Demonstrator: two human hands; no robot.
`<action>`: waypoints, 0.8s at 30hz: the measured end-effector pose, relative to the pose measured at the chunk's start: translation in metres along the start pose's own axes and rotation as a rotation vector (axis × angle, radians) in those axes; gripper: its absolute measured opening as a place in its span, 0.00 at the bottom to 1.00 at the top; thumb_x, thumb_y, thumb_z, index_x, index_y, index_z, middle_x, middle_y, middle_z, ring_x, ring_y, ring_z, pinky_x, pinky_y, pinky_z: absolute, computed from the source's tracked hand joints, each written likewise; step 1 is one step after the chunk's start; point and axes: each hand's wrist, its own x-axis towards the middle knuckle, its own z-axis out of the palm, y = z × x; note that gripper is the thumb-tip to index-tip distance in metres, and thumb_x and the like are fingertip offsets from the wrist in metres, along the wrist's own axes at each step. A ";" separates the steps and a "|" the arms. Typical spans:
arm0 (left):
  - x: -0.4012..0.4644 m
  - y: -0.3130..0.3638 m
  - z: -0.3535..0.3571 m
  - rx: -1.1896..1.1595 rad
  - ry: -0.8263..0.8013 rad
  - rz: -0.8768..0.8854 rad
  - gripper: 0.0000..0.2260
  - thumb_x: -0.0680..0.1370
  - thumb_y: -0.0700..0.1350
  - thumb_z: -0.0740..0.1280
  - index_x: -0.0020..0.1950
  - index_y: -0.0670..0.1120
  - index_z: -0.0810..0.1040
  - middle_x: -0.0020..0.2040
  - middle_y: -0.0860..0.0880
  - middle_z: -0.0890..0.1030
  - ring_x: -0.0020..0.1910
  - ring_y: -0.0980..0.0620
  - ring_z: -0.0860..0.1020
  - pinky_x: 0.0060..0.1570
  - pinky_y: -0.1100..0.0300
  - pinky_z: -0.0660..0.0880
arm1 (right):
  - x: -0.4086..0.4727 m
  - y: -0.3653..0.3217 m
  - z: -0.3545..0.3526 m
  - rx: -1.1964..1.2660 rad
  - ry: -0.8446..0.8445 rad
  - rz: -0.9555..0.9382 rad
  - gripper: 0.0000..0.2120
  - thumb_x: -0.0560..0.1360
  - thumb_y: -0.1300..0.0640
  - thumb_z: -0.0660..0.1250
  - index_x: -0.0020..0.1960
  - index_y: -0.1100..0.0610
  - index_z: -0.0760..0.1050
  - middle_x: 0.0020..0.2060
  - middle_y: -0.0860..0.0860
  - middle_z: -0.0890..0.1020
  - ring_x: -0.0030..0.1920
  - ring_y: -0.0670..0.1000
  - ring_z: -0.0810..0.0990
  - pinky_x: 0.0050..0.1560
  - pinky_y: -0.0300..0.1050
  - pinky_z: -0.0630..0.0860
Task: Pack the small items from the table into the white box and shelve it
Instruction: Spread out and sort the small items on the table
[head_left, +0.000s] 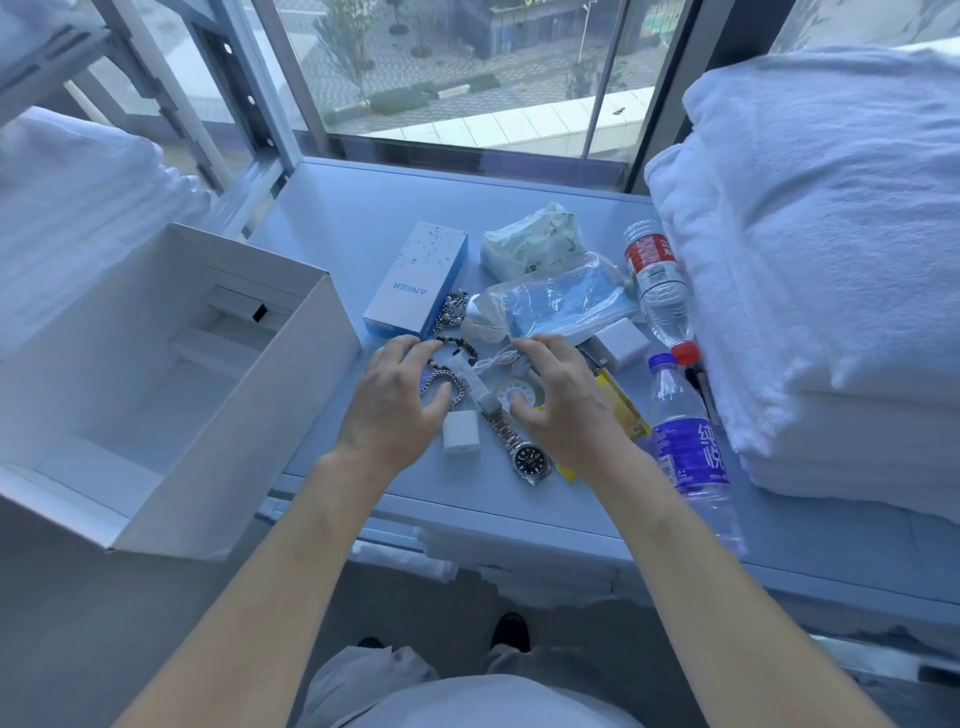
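Both hands hover at mid-frame over the scattered items, fingers spread and loosely curved, holding nothing. The left hand (400, 400) is above a chain (441, 376), the right hand (558, 400) above a tape roll (514, 396). The box (171, 384) stands open at left.

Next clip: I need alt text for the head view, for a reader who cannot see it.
Two bare hands, left hand and right hand, hover with fingers spread over small items on a table by a window, holding nothing. Under them lie a wristwatch, a white charger and an Anker box; an open white box stands at left.
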 end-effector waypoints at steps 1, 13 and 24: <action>-0.002 0.000 0.002 -0.014 -0.006 0.011 0.23 0.78 0.47 0.70 0.73 0.44 0.74 0.68 0.45 0.74 0.69 0.43 0.71 0.71 0.48 0.67 | -0.007 0.003 0.001 -0.009 0.008 0.005 0.28 0.75 0.57 0.70 0.74 0.57 0.71 0.67 0.52 0.73 0.69 0.54 0.71 0.69 0.52 0.71; -0.018 0.010 0.024 0.045 -0.178 0.159 0.28 0.76 0.55 0.72 0.75 0.52 0.72 0.75 0.47 0.69 0.76 0.45 0.65 0.74 0.45 0.64 | -0.057 0.005 0.022 -0.158 0.027 0.057 0.21 0.74 0.57 0.69 0.67 0.57 0.77 0.65 0.52 0.76 0.68 0.55 0.73 0.65 0.52 0.71; -0.022 0.004 0.025 0.138 -0.223 0.266 0.26 0.74 0.57 0.73 0.71 0.52 0.75 0.75 0.46 0.70 0.74 0.43 0.67 0.71 0.42 0.66 | -0.072 -0.012 0.039 -0.103 0.109 0.103 0.19 0.75 0.62 0.66 0.66 0.57 0.78 0.67 0.54 0.75 0.72 0.55 0.71 0.72 0.56 0.67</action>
